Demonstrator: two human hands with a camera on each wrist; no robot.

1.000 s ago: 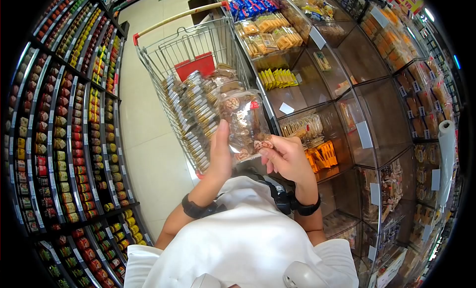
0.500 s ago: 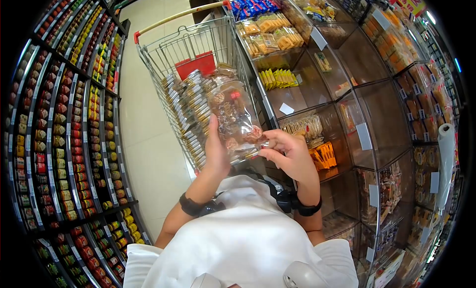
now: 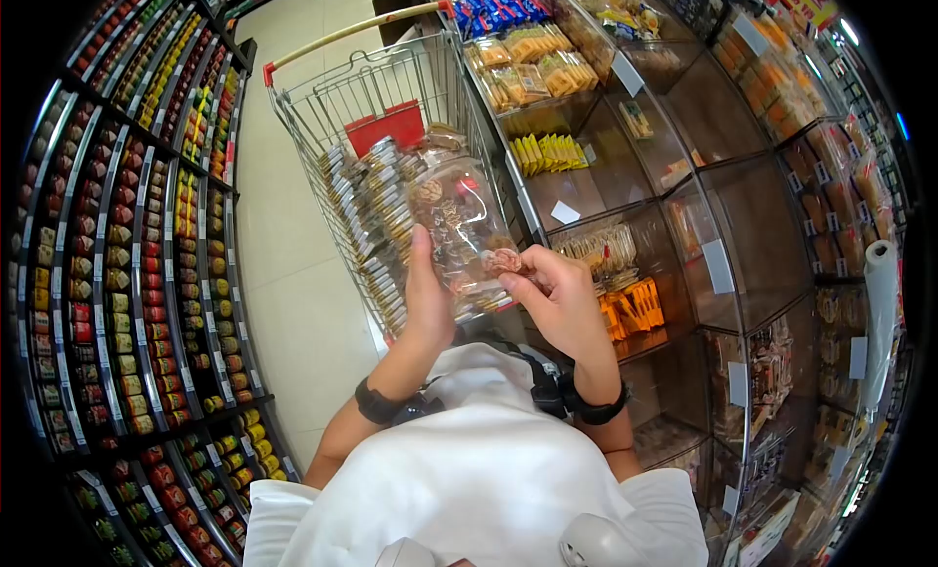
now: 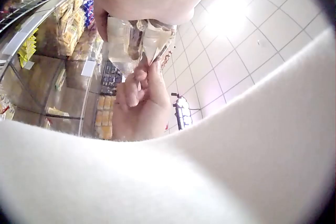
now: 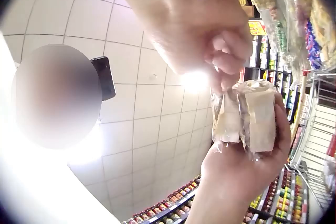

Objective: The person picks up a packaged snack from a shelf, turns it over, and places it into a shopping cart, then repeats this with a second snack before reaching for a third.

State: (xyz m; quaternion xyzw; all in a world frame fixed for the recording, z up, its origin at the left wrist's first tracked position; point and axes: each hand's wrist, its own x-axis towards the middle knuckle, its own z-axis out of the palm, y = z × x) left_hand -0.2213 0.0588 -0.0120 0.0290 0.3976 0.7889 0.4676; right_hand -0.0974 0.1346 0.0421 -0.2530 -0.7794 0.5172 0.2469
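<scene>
A clear plastic snack package with brown and red print is held in front of the body, over the near end of the shopping cart. My left hand grips it from the left side, thumb lying along the edge and the other fingers hidden underneath. At the lower right corner, my right hand pinches the wrapper between thumb and forefinger. Pale blocks show through the package in the right wrist view. From below, the left wrist view shows the right hand at the wrapper's edge.
Silver-edged packs are stacked in rows inside the cart. To the right stands a divided shelf with bagged snacks, including blue packs and orange packs. Shelves of jars line the left side of the pale floor.
The package has shifted slightly left and turned so its printed face shows more. My right hand stays at its lower corner, with the wrist a little further in. The cart has not moved.
</scene>
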